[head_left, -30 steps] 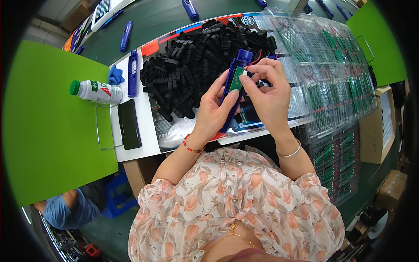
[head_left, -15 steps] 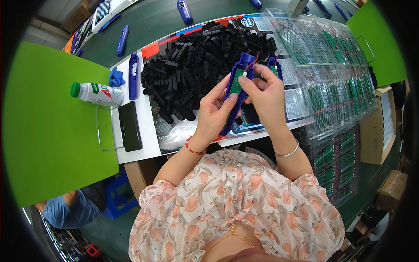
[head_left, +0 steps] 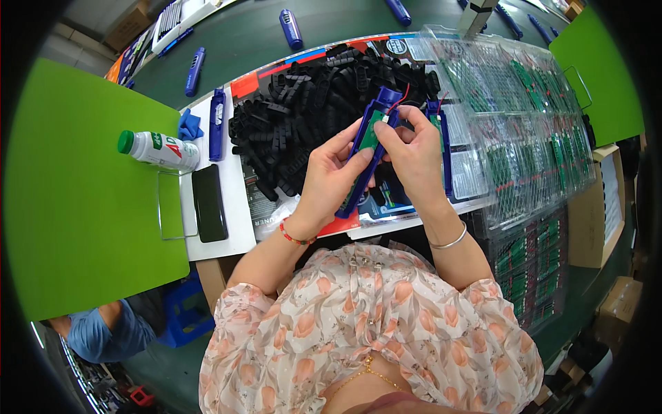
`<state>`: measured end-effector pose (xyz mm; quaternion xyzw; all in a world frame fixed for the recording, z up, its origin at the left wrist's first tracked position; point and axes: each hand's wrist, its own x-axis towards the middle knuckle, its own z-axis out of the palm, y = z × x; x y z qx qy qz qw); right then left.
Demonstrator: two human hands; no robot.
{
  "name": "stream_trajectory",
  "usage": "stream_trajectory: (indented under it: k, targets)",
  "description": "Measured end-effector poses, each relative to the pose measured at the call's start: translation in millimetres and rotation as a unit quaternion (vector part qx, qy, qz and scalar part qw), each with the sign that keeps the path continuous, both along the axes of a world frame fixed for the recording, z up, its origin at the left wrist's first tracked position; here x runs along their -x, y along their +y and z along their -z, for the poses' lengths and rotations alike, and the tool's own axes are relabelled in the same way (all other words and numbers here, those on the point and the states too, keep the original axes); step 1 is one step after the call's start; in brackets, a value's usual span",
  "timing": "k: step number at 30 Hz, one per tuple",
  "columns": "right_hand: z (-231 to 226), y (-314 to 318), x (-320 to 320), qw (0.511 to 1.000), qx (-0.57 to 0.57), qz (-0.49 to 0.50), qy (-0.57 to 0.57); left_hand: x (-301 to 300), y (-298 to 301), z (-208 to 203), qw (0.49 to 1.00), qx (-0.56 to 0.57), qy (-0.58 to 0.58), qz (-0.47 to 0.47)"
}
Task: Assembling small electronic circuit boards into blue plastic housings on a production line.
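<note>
Fingers (head_left: 345, 140) of both hands gather around one slim blue casing (head_left: 355, 193), which I see raised over the front of a printed sheet (head_left: 345, 225), just before a heap of black ribbed parts (head_left: 293, 127). Over on the right, clear plastic trays (head_left: 476, 107) hold rows of green boards with red wires among them, and a darker stack of trays (head_left: 500, 238) below carries more boards. Beside them stands an open cardboard box (head_left: 585, 221), with something white inside that I cannot make out. At the far left I have a capped white bottle (head_left: 162, 150) near a black phone (head_left: 209, 202); the bottle's contents are hidden from me.

The casing is long and open-faced, tilted with its far end toward the right. In its hollow sits a green circuit board (head_left: 369, 138), with a white connector (head_left: 385, 119) near the top and a thin red wire (head_left: 402, 100) rising past the end. A second blue casing (head_left: 447, 155) lies just beyond the right hand (head_left: 412, 155).

The left hand (head_left: 331, 172) grips the casing's side, thumb resting on the board. On the right hand, the fingers are bent and narrow, thumb tip against the board beside the connector; whether they pinch anything I cannot tell
</note>
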<state>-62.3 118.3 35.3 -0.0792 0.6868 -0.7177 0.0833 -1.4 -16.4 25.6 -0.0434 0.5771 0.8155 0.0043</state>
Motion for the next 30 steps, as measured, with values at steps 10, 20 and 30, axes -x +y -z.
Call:
stream_trajectory:
  k: [10,20,30]
  targets:
    - [-8,25,-13,0.993,-0.032,0.036,0.104,199,-265,19,0.866,0.352,0.010,-0.354]
    - [9,61,-15,0.986,-0.101,0.100,0.081,263,-353,105,0.654,0.690,-0.130,-0.282]
    - [-18,82,-2,0.949,-0.206,0.088,0.220,174,-490,103,0.530,0.748,-0.245,-0.315]
